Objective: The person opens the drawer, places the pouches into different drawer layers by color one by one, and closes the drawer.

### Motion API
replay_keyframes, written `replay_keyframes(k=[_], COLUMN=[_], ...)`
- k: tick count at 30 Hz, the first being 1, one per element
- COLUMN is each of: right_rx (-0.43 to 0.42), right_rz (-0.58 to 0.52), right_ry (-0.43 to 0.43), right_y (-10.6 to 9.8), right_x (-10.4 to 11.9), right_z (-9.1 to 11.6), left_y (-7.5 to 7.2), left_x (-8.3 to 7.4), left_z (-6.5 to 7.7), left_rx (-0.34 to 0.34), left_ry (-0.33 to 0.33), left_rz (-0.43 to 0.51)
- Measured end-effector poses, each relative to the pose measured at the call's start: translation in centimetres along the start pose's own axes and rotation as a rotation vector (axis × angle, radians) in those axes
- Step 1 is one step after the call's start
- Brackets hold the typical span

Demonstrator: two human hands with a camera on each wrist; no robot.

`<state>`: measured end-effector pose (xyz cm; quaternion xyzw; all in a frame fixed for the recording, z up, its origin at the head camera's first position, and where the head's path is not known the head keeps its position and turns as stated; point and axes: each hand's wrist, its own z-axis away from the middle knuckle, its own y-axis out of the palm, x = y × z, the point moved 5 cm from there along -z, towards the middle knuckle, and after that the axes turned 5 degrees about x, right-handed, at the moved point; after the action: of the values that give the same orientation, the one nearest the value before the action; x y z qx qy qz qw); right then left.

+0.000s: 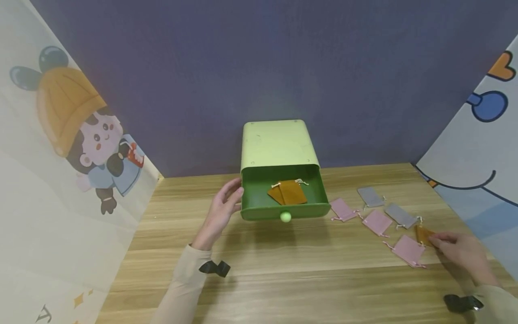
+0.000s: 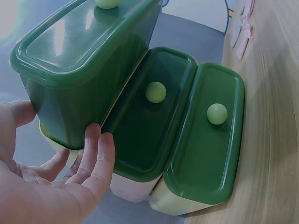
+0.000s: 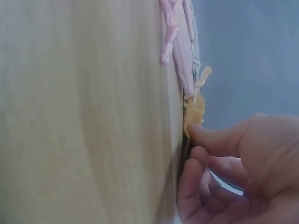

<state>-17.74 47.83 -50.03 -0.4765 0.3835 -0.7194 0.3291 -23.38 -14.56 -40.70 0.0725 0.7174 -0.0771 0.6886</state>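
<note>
A small chest with a pale green top (image 1: 279,144) has its green top drawer (image 1: 255,215) pulled out. Inside lie brown drawstring pouches (image 1: 293,192), overlapping one another. My left hand (image 1: 222,207) rests by the drawer's left side, fingers (image 2: 100,154) loosely extended against the wall and thumb near the upper edge. Far to the right, my right hand (image 1: 463,252) pinches a brown drawstring pouch (image 1: 423,235) between thumb and fingers, low at the table. Beside that pouch lie pink pouches (image 1: 408,249) and two grey pouches (image 1: 400,215).
Two lower green drawers (image 2: 208,158) with round pale knobs are closed beneath the pulled-out one. The chest stands on a wood-grain table (image 1: 283,288) against a dark blue back wall (image 1: 275,67). White panels with cartoon prints (image 1: 101,121) flank both sides.
</note>
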Motion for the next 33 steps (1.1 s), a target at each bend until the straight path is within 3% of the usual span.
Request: replay_keyframes(k=[11,16,25,33], right_rx=[-0.004,-0.059,-0.076,-0.116], right_rz=[-0.044,-0.046,-0.083,-0.075], right_ry=[-0.005,-0.017,0.065,0.047], right_y=[-0.1,-0.5,-0.5,-0.9], right_x=[-0.5,-0.3,-0.4,0.6], right_z=[0.4,0.5,1.1,1.4], left_y=[0.2,0.2,0.1,0.1], left_x=[-0.2,-0.2,-0.2,-0.1], left_z=[0.1,0.0,0.1,0.1], left_rx=[0.000,0.002,0.004,-0.006], left_ry=[0.004,0.006,0.006,0.011], left_rz=[0.000,0.001,-0.005,-0.005])
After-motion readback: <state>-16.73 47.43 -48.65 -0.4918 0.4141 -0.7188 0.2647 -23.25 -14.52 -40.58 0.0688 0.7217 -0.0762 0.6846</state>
